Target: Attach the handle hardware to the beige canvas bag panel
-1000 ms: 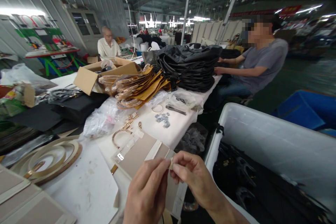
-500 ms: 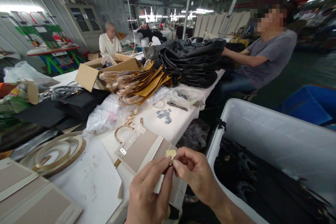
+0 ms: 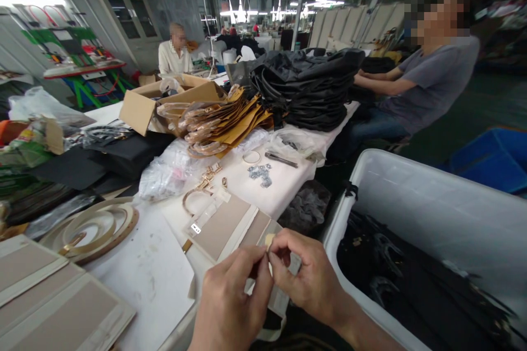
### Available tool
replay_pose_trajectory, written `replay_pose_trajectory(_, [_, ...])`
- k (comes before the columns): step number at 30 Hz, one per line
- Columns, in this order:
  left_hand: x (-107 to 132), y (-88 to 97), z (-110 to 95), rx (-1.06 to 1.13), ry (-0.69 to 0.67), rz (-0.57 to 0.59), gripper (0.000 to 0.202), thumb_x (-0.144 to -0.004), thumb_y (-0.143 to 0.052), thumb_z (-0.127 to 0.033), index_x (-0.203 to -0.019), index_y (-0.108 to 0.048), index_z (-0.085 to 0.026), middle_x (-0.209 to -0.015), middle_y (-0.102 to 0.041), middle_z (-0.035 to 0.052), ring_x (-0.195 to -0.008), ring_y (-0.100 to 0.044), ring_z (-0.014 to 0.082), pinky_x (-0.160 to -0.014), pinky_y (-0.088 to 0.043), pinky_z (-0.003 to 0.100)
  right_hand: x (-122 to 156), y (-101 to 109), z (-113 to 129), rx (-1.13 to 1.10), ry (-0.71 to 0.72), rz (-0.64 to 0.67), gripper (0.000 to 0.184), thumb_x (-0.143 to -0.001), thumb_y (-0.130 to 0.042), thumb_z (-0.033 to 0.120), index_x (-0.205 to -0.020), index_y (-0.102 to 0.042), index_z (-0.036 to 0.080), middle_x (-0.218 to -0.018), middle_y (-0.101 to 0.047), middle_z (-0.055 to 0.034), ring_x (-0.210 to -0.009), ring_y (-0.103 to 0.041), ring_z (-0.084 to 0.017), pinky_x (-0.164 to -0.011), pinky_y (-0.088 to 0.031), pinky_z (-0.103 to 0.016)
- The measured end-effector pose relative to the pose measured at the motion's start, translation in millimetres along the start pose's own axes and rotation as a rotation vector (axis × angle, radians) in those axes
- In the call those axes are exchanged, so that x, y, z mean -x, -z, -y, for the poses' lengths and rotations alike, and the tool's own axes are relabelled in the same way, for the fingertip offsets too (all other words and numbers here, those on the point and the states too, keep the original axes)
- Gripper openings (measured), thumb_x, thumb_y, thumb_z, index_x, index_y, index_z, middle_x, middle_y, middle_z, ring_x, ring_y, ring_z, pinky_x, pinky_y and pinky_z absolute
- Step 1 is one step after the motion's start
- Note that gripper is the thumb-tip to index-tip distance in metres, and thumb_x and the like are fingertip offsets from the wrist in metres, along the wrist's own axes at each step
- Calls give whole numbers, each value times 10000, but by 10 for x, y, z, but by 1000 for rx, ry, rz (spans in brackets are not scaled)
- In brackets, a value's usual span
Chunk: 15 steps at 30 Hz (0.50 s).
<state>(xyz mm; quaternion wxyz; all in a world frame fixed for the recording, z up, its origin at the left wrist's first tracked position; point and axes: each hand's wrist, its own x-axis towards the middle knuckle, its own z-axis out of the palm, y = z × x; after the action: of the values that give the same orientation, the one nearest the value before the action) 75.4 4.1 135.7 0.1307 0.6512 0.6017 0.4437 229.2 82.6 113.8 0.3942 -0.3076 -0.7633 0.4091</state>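
My left hand (image 3: 230,301) and my right hand (image 3: 304,279) meet low in the middle of the view, fingertips pinched together on a small beige piece (image 3: 269,239). They hover over the near edge of the white table (image 3: 140,279). Just beyond my fingers lies a beige flat panel with white trim (image 3: 224,225). A gold ring handle (image 3: 190,201) and small gold fittings (image 3: 208,175) lie past it.
A large white bin (image 3: 432,219) with dark parts stands at the right. Beige hoops (image 3: 93,227), clear bags (image 3: 168,173), tan handled pieces (image 3: 222,123), a cardboard box (image 3: 142,109) and a black bag pile (image 3: 308,88) crowd the table. Two people sit beyond.
My hands have stayed pinched together on the small piece and dropped slightly in view. The camera has tilted a little, so the table contents sit lower and closer.
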Motion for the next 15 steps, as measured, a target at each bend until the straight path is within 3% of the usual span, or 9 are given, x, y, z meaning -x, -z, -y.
replay_pose_trajectory(6, [12, 21, -40, 81, 151, 80, 138, -945, -629, -217, -1000, -755, -229, -829, -793, 8, -678, -740, 123, -643, -587, 187, 14, 30, -38, 72, 107, 91, 116, -906, -609, 140, -863, -555, 234, -790, -617, 5, -713, -585, -148, -674, -461, -276])
replay_pose_trajectory(12, [29, 3, -37, 23, 169, 99, 150, -930, -597, -210, -868, -734, -214, -676, -724, -8, -584, -684, 110, -537, -496, 179, 25, 64, -104, 134, 191, 171, 107, -929, -589, 138, -934, -544, 235, -864, -620, -13, -801, -601, -171, -739, -467, -303])
replay_pose_trajectory(15, [46, -8, -19, -13, 178, 122, 165, -940, -570, -235, -873, -717, -204, -694, -720, 9, -593, -669, 117, -535, -469, 194, 50, 84, -131, 123, 175, 203, 105, -940, -585, 146, -958, -531, 234, -896, -612, -17, -833, -594, -175, -770, -458, -311])
